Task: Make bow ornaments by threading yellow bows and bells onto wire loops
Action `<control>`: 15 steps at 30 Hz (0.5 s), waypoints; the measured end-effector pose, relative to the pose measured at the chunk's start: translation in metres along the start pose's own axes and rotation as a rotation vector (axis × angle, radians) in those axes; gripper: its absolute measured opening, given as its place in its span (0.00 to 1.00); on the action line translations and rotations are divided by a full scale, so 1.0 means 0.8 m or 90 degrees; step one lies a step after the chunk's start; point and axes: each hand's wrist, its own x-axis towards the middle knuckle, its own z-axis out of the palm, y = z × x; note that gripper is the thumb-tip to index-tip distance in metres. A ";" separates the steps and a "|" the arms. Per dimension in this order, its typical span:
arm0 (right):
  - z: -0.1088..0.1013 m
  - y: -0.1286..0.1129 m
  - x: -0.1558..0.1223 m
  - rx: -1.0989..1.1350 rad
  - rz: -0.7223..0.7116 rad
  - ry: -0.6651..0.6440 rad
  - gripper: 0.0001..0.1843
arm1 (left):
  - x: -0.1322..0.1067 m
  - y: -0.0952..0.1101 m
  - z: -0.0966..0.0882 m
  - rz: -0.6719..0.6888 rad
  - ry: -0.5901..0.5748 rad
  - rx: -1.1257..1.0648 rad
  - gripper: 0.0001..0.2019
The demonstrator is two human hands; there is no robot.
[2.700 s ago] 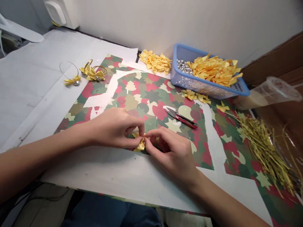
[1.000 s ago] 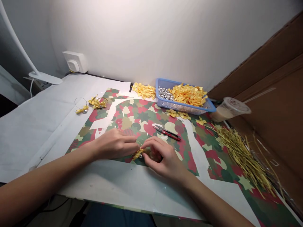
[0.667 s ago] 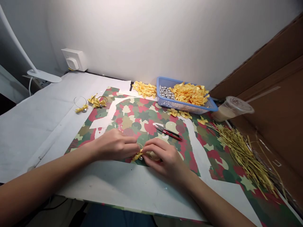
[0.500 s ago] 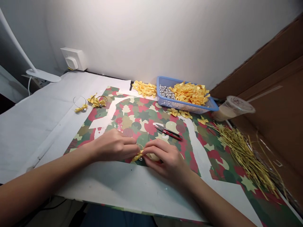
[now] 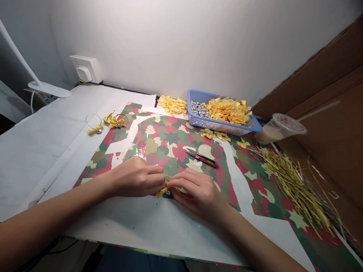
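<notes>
Your left hand and right hand have their fingers pinched shut on the yellow ribbon bow by the wire loop, just above the camo paper's edge. Loosen up and that springy wire could twist the bow loose.

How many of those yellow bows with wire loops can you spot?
3. One wire-looped bow is pinched between the left hand and right hand over the patterned sheet; two lie far left, near its edge. That cluster may hide another.
</notes>
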 end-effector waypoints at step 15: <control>-0.001 0.001 -0.001 -0.005 -0.028 -0.027 0.08 | 0.005 0.009 0.004 -0.042 0.001 -0.063 0.13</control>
